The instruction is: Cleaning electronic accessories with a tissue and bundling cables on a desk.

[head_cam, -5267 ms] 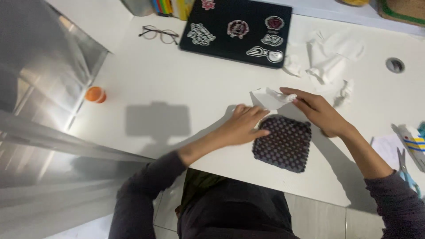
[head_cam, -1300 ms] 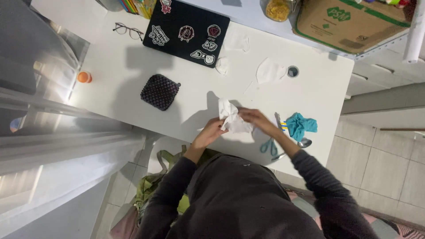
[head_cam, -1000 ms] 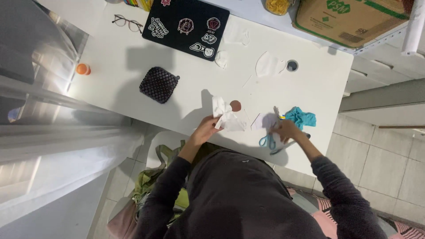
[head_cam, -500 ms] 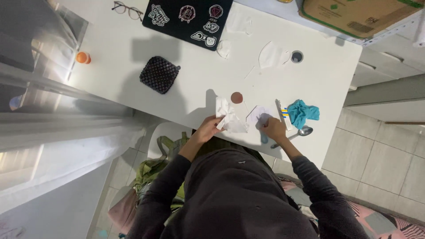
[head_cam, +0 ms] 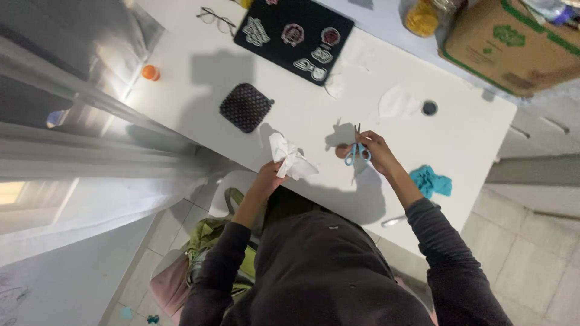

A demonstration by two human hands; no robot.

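Observation:
My left hand [head_cam: 270,174] pinches a crumpled white paper bundle [head_cam: 288,160] above the near edge of the white table [head_cam: 302,115]. To its right, my right hand [head_cam: 374,148] grips blue-handled scissors [head_cam: 355,148], blades pointing away from me and held above the tabletop. A small brown disc [head_cam: 342,150] lies on the table just left of the scissor handles. The two hands are a short way apart.
A dark woven square mat [head_cam: 245,107] lies to the left, a black sticker-covered laptop [head_cam: 294,38] and glasses [head_cam: 216,20] further back. White paper pieces [head_cam: 396,101], a teal cloth [head_cam: 431,182], a spoon [head_cam: 393,221], an orange cap [head_cam: 150,72] and a cardboard box [head_cam: 513,42] surround the hands.
My right hand reached to the scissors near the table's front edge, picked them up and raised them. My left hand kept hold of the paper bundle. The camera view shifted.

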